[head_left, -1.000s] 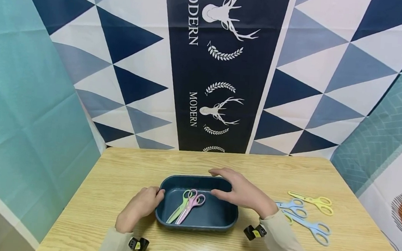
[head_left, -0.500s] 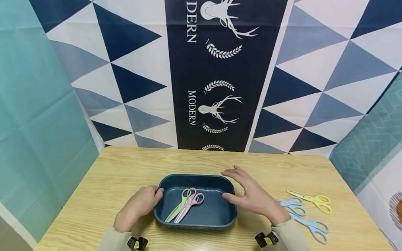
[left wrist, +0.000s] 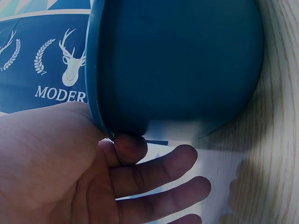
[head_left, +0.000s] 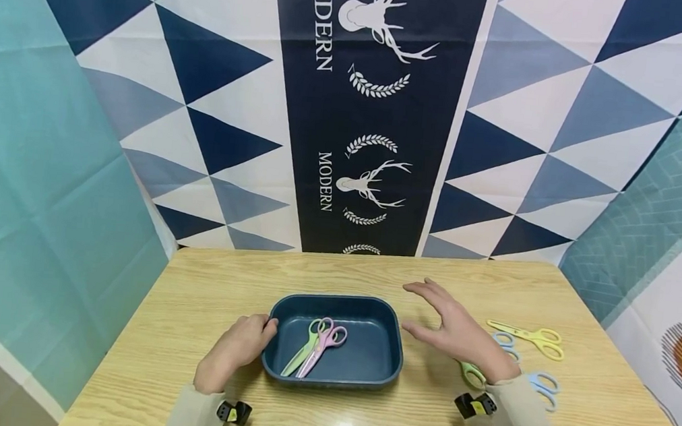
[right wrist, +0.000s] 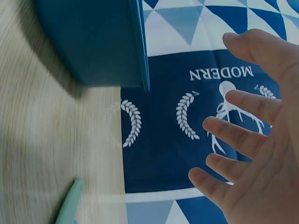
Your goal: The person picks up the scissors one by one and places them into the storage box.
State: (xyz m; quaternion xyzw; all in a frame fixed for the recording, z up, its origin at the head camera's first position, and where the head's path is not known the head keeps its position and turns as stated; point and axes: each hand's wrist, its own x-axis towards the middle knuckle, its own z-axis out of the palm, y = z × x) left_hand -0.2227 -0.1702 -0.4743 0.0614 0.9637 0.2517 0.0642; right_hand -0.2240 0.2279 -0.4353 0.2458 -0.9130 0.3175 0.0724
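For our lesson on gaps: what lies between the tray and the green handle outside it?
Between the tray and green handle, the head view shows bare tabletop.

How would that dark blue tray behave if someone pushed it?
The tray would probably slide rather than tip, being wide and low. It looks stiff, with an evenly curved rim. The pink scissors inside lie loose, so they might shift.

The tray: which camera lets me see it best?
The head view: it shows nearly the whole tray from above, with its inside and most of its rim. The left wrist view shows only one end, gripped by the left hand; the right wrist view shows only part of its outside, apart from the right hand.
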